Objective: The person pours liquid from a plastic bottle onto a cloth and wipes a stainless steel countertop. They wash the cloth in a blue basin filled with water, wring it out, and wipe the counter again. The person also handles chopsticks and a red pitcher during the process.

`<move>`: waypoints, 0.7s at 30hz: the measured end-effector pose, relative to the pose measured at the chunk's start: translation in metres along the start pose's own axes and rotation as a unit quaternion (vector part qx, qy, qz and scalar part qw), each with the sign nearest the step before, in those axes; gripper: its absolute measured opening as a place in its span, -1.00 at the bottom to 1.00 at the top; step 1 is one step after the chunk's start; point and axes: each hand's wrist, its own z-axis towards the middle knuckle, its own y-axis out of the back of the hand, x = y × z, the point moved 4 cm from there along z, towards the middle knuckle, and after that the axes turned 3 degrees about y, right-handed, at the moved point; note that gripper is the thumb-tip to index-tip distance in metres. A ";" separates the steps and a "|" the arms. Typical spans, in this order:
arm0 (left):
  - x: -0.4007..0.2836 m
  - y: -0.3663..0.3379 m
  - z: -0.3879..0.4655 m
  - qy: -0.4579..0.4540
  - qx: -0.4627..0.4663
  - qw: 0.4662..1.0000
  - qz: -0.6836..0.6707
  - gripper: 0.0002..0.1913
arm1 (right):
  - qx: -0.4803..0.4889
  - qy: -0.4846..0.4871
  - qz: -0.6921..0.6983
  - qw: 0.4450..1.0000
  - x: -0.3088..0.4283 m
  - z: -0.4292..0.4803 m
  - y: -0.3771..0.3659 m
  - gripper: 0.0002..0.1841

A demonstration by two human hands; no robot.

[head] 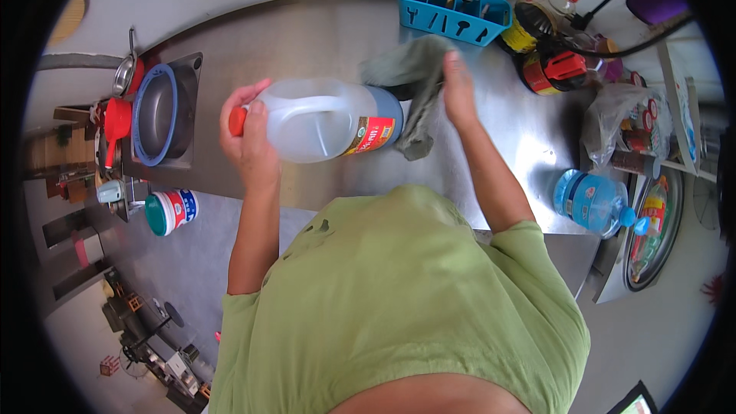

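A large translucent plastic jug (313, 121) with a moulded handle, a red cap and a printed label lies sideways above the steel counter (230, 57). My left hand (247, 129) grips it around the neck, by the red cap. At the jug's base, my right hand (459, 86) holds a grey-green cloth (425, 77), which hangs in folds and is blurred in part. Some of the cloth lies near or against the jug's bottom; exact contact cannot be told. The right fingers are partly hidden behind the cloth.
A blue utensil caddy (454, 20) stands at the counter's back. Left, a blue-rimmed basin (155, 115) sits in the sink, beside a red dipper (118, 121). Sauce bottles (540, 72), a plastic bag (604, 121) and a blue water bottle (592, 201) stand or lie at the right.
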 end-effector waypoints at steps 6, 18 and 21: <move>-0.004 0.005 -0.013 0.008 -0.022 0.999 0.043 -0.73 | 0.102 0.079 -0.637 0.760 -0.050 0.018 -0.034 -0.45; -0.017 -0.021 -0.020 0.002 -0.010 0.998 0.062 -0.72 | 0.297 0.278 -0.495 0.768 -0.039 -0.040 -0.020 -0.78; -0.016 -0.022 -0.017 0.001 -0.003 0.997 0.075 -0.73 | 0.222 0.235 -0.521 0.790 -0.032 -0.049 0.006 -0.80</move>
